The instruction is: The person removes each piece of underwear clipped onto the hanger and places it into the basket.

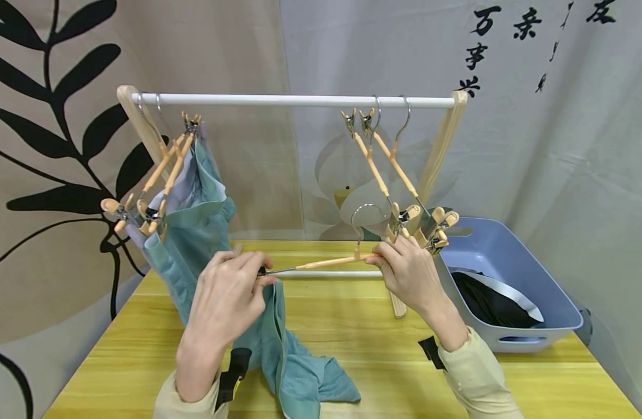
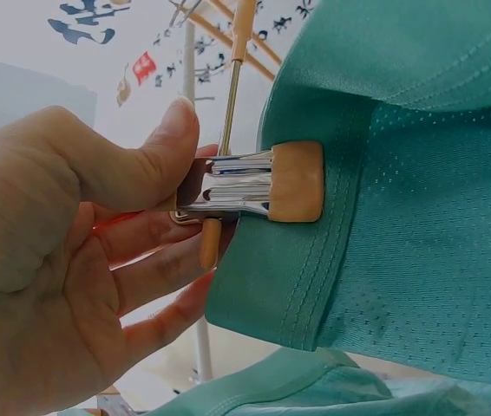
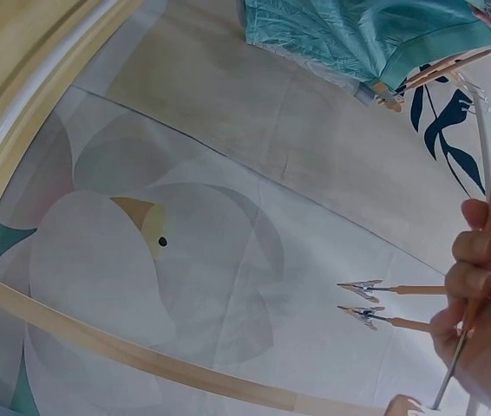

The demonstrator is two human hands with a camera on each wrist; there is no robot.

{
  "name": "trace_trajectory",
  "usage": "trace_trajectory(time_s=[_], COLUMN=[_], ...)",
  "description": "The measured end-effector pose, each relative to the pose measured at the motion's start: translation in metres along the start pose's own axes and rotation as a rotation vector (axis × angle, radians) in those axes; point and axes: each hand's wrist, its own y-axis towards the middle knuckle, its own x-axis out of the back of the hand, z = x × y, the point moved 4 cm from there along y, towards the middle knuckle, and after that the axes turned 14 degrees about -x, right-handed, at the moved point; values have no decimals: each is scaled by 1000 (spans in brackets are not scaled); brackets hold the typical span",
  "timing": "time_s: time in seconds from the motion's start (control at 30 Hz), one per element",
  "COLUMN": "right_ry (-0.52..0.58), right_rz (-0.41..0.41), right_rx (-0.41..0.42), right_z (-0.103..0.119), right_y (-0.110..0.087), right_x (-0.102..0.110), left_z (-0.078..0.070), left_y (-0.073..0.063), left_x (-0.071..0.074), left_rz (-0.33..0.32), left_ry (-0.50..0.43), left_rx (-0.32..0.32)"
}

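My left hand (image 1: 223, 297) pinches a clip (image 2: 296, 182) at the left end of a wooden clip hanger (image 1: 326, 263). That clip sits over the stitched edge of a teal garment (image 1: 297, 366), whose lower part lies crumpled on the table. Thumb and fingers of my right hand (image 1: 412, 276) are curled round the hanger's bar, right of its metal hook (image 1: 358, 224). The hanger is off the rail, held roughly level. Its right-end clip is hard to make out behind the right hand in the head view.
A rack with a white rail (image 1: 289, 100) stands on the wooden table (image 1: 347, 331). Teal and lilac clothes (image 1: 195, 227) hang from clip hangers at its left. Two bare hangers (image 1: 372, 166) hang at the right. A blue basket (image 1: 553, 291) with black and white cloth (image 1: 488, 299) stands on the right.
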Motion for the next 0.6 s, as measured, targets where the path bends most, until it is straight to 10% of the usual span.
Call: trace_trajectory(time_s=[0.6], right_ry=[30], right_rz=[-10], right_rx=[20], right_z=[3], right_y=[1], right_x=[1], left_z=[-1], left_y=[0], left_x=[3], left_rz=[-13], left_ry=[13], left_rx=[-3])
